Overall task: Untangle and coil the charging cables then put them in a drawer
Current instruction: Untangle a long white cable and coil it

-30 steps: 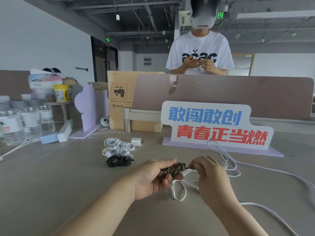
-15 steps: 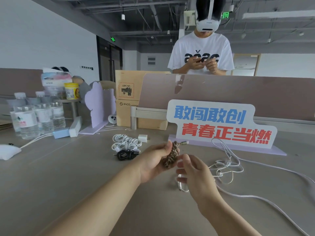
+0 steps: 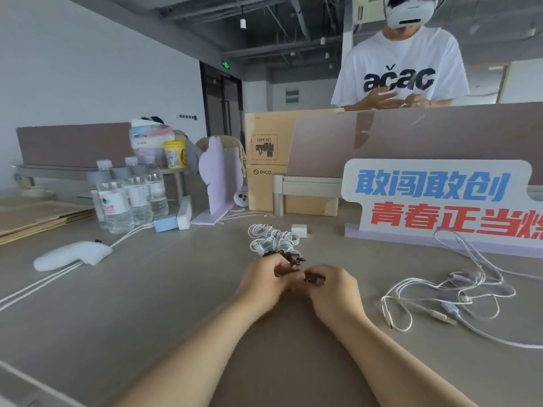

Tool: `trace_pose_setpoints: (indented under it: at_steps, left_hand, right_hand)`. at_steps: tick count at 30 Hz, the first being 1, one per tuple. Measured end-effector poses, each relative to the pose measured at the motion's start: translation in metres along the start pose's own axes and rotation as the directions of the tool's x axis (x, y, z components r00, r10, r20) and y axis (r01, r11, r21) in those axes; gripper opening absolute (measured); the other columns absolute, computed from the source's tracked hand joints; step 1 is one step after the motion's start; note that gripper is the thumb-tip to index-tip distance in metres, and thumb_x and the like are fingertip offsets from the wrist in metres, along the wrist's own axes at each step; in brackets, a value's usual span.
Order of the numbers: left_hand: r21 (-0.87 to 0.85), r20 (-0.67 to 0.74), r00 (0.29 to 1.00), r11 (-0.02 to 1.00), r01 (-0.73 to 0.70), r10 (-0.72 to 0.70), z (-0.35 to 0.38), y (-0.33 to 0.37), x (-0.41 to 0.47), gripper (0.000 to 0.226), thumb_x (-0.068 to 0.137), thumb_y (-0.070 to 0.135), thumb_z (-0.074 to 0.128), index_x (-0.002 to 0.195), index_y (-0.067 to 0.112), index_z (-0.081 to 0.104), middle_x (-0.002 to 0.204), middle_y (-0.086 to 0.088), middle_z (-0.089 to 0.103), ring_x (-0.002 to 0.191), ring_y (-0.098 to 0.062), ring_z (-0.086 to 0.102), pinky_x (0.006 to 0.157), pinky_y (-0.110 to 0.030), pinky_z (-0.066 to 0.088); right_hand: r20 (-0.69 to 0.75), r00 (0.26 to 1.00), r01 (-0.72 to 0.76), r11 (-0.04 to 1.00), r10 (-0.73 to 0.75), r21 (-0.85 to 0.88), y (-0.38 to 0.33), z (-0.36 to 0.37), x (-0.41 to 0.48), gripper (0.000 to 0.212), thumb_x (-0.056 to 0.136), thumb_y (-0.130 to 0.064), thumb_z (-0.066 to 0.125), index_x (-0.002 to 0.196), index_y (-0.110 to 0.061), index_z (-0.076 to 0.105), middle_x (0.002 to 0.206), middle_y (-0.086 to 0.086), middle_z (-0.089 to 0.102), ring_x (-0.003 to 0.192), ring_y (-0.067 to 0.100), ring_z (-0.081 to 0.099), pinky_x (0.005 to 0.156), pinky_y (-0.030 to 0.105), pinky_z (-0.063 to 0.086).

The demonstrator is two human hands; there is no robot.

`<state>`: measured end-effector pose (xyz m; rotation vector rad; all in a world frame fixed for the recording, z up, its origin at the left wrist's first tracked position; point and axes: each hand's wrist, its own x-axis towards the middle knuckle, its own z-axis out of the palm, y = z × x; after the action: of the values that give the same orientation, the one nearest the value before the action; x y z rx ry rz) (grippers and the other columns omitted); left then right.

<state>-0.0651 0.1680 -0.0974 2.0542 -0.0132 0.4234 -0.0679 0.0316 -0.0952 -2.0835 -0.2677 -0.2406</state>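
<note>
Hands are meeting low over the grey table (image 3: 176,304), and the brown braided cable (image 3: 313,279) is sitting right between them. The left hand (image 3: 264,279) is curling its fingers and thumb round one part of the bundle. The right hand (image 3: 333,289) is pinching the other part at its fingertips. Most of the cable is hiding behind the fingers, and blur is making the rest hard to read.

Just beyond the left hand's knuckles, a dark coiled cable (image 3: 293,257) is lying on the table. It is touching a heap of white coiled cables (image 3: 273,239) behind it. A white charger block (image 3: 299,230) is standing just beside that heap.

Well to the right of the right hand, loose white cables (image 3: 446,289) are sprawling in tangled loops, with their plugs resting on the surface.

A printed sign (image 3: 435,198) is standing behind those loops. Water bottles (image 3: 117,204) and a white controller (image 3: 73,255) are sitting far off to the left. Cardboard boxes (image 3: 264,154) are stacked against the divider, and a person in a white T-shirt (image 3: 402,63) is standing beyond it.
</note>
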Motion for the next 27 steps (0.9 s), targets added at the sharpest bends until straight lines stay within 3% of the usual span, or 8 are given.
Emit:
trace_pose_setpoints:
  at_steps: [3,5,8,13,17,20,23,27]
  left_hand:
    - [0.135,-0.148,0.989,0.991,0.026,-0.006,-0.005,-0.013,0.012,0.031,0.081,0.032,0.072,0.057,0.022,0.055,0.049,0.007,0.051,0.044,0.0,0.041,0.048,-0.015,0.032]
    - [0.169,-0.219,0.975,0.983,0.073,-0.035,-0.006,-0.017,0.017,0.032,0.082,0.032,0.072,0.058,0.013,0.06,0.051,-0.002,0.055,0.049,-0.007,0.04,0.048,-0.019,0.029]
    - [0.028,-0.315,0.941,0.99,0.138,-0.122,-0.008,-0.023,0.022,0.028,0.082,0.033,0.071,0.075,0.005,0.071,0.067,-0.014,0.065,0.059,-0.014,0.045,0.051,-0.023,0.031]
    - [-0.19,-0.417,0.865,0.957,0.218,-0.279,-0.013,-0.028,0.031,0.028,0.083,0.031,0.072,0.067,0.009,0.067,0.047,0.003,0.039,0.048,-0.012,0.034,0.043,-0.017,0.028]
    - [-0.186,-0.389,0.876,0.956,0.228,-0.284,-0.01,-0.029,0.031,0.014,0.08,0.027,0.074,0.081,0.014,0.075,0.056,0.005,0.056,0.053,-0.011,0.047,0.059,-0.023,0.044]
    - [-0.163,-0.402,0.873,0.96,0.227,-0.275,-0.01,-0.026,0.026,0.019,0.077,0.027,0.075,0.094,0.02,0.073,0.078,0.006,0.067,0.067,-0.013,0.059,0.071,-0.028,0.053]
    - [-0.092,-0.449,0.863,0.972,0.215,-0.233,-0.013,-0.017,0.015,0.02,0.083,0.027,0.068,0.101,0.024,0.062,0.088,0.01,0.061,0.075,-0.011,0.057,0.066,-0.024,0.043]
    - [0.183,-0.47,0.881,0.982,0.046,0.046,-0.01,-0.001,-0.01,0.013,0.087,0.013,0.059,0.093,0.024,0.058,0.093,0.006,0.056,0.082,-0.013,0.052,0.068,-0.019,0.033]
  right_hand:
    - [0.025,0.997,0.076,0.983,-0.073,-0.165,0.003,0.017,0.021,0.015,0.073,-0.035,0.069,0.087,-0.032,0.071,0.08,-0.003,0.068,0.082,0.019,0.06,0.064,0.027,0.045]
    - [0.033,0.994,0.112,0.954,-0.108,-0.277,0.007,0.027,0.033,0.015,0.073,-0.036,0.068,0.087,-0.031,0.071,0.079,-0.001,0.067,0.088,0.024,0.057,0.068,0.03,0.048]
    - [0.025,0.996,0.084,0.965,-0.08,-0.248,0.007,0.034,0.047,0.013,0.074,-0.033,0.071,0.086,-0.029,0.071,0.085,0.0,0.068,0.09,0.024,0.058,0.065,0.028,0.042]
    - [-0.001,1.0,0.022,0.981,-0.023,-0.194,0.005,0.045,0.059,0.029,0.073,-0.033,0.074,0.102,-0.028,0.071,0.096,0.0,0.07,0.093,0.022,0.061,0.069,0.025,0.042]
    - [-0.02,1.0,0.016,0.966,-0.022,-0.257,0.008,0.046,0.063,0.032,0.076,-0.029,0.072,0.107,-0.021,0.067,0.108,0.005,0.064,0.103,0.026,0.056,0.072,0.024,0.038]
    - [-0.007,1.0,0.008,0.974,-0.01,-0.228,0.006,0.04,0.062,0.044,0.078,-0.022,0.07,0.12,-0.016,0.058,0.12,0.008,0.053,0.11,0.026,0.052,0.079,0.024,0.036]
    - [-0.017,1.0,0.012,0.983,-0.015,-0.181,0.002,0.029,0.048,0.045,0.083,-0.015,0.061,0.127,-0.016,0.051,0.126,0.007,0.044,0.11,0.025,0.051,0.078,0.022,0.032]
    - [-0.124,0.99,0.047,0.991,-0.062,-0.122,0.002,0.005,0.017,0.037,0.087,-0.008,0.047,0.123,-0.014,0.054,0.126,0.005,0.043,0.102,0.025,0.054,0.076,0.025,0.038]
